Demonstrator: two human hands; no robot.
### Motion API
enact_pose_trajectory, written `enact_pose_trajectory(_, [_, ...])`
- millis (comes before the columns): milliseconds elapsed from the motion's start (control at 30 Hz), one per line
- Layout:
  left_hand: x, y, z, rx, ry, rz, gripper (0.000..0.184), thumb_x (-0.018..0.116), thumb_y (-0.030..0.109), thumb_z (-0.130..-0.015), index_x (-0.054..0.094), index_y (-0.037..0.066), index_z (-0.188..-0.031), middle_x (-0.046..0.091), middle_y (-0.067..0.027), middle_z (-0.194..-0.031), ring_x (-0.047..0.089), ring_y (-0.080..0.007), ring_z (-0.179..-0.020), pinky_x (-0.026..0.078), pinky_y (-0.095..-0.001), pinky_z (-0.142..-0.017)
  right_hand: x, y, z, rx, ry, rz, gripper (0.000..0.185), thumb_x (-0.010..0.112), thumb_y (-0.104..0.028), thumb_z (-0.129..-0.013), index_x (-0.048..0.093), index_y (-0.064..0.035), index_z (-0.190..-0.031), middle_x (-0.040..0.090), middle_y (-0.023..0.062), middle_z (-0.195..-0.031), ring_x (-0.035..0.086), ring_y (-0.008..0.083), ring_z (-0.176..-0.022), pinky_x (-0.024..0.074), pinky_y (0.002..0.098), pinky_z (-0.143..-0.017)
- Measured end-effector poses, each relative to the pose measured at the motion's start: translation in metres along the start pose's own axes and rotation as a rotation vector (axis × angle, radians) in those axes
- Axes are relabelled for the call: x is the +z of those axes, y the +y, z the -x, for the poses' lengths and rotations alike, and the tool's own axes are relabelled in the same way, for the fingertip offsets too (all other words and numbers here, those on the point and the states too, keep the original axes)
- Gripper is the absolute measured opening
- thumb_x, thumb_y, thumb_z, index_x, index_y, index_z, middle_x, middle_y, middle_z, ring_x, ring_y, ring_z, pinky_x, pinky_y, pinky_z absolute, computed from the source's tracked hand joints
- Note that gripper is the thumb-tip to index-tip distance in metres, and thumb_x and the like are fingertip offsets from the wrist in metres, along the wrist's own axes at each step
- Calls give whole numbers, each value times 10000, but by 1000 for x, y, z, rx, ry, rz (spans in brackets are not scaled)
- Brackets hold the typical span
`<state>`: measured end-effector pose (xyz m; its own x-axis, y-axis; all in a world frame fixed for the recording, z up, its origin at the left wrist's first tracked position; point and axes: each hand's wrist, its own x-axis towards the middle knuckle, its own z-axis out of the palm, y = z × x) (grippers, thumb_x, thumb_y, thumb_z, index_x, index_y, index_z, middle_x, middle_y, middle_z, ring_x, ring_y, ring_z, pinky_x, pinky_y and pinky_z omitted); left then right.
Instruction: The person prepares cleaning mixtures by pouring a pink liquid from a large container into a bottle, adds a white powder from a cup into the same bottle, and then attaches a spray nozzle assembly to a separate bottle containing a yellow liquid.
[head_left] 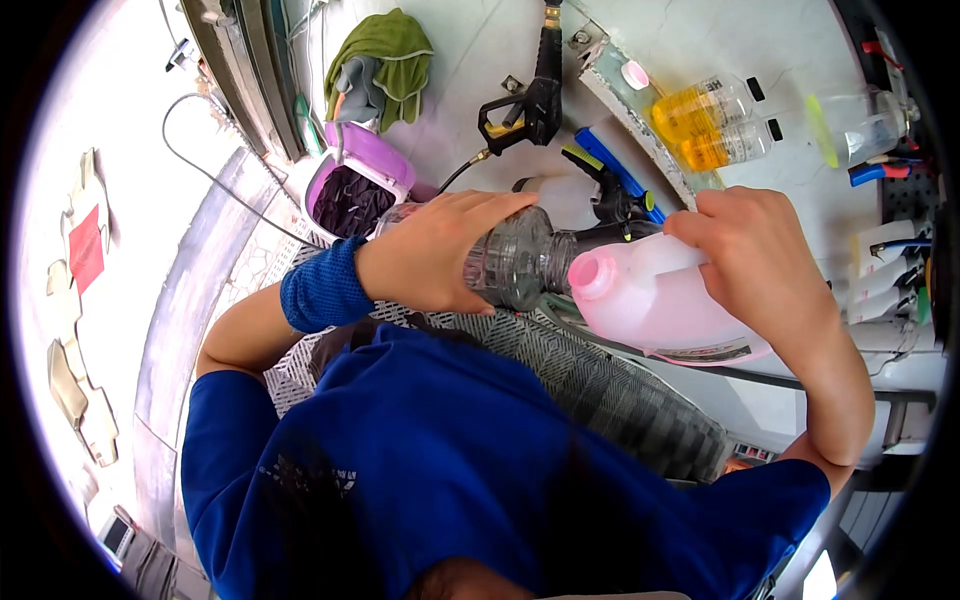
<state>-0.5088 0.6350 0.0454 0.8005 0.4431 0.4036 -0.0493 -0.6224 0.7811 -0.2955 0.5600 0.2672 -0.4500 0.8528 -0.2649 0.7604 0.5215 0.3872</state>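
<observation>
My left hand (440, 250) is wrapped around a clear plastic bottle (512, 262), whose open neck points to the right. A blue wristband (325, 287) circles that wrist. My right hand (755, 250) grips the handle of a pink-tinted jug (650, 305). The jug is tilted, with its uncapped pink mouth close to the neck of the bottle. Whether the two rims touch, or liquid is flowing, I cannot tell. A spray bottle with a black head (612, 205) is partly hidden behind the clear bottle and jug.
A pressure-washer gun (540, 100) hangs on the wall beside a green cloth (395, 55). A purple bin (375, 160) with a black liner stands at left. Two bottles of yellow liquid (700, 110) and a pink cap (635, 75) sit on the ledge (640, 120). A blue-handled brush (615, 165) lies below.
</observation>
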Motion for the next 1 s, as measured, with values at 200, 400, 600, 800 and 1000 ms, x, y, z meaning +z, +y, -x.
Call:
enact_pose_trajectory(200, [12,-4,2,-6,-14,34,1047,859,181,-548,334,47,-1443,501,-200,-1305,481,-375,-1206,380,-430,-1029,0,-5,-7,-48,-95,10,65,608,-15,-678,634,-65,-711,593,87,-669,623,282,-685,471,398,-602])
enact_pose_trajectory(400, [26,-9,4,28,-2,61,1024,849,205,-555,341,27,-1425,531,-224,-1255,508,-397,-1167,374,-448,-1022,5,-9,-13,-74,-150,31,60,618,-28,-684,651,-68,-714,608,86,-664,637,262,-691,479,374,-603])
enact_pose_trajectory(600, [30,-11,5,5,-2,101,1034,852,202,-552,333,30,-1430,529,-222,-1260,508,-391,-1172,377,-445,-1022,12,-8,-13,-62,-103,-10,66,595,3,-656,607,-57,-678,537,96,-637,573,302,-638,435,435,-565])
enact_pose_trajectory(800, [30,-12,6,-31,-3,80,1067,867,199,-524,342,58,-1443,507,-195,-1303,489,-370,-1209,385,-430,-1038,7,-10,-17,-102,-128,49,45,620,-53,-698,654,-72,-719,608,81,-659,636,255,-689,473,365,-594])
enact_pose_trajectory(1000, [29,-11,6,-42,-8,79,1068,867,190,-523,342,59,-1444,506,-196,-1306,489,-368,-1214,384,-428,-1044,12,-9,-17,-74,-106,-23,51,593,-5,-668,611,-51,-682,549,105,-641,588,310,-650,446,435,-581])
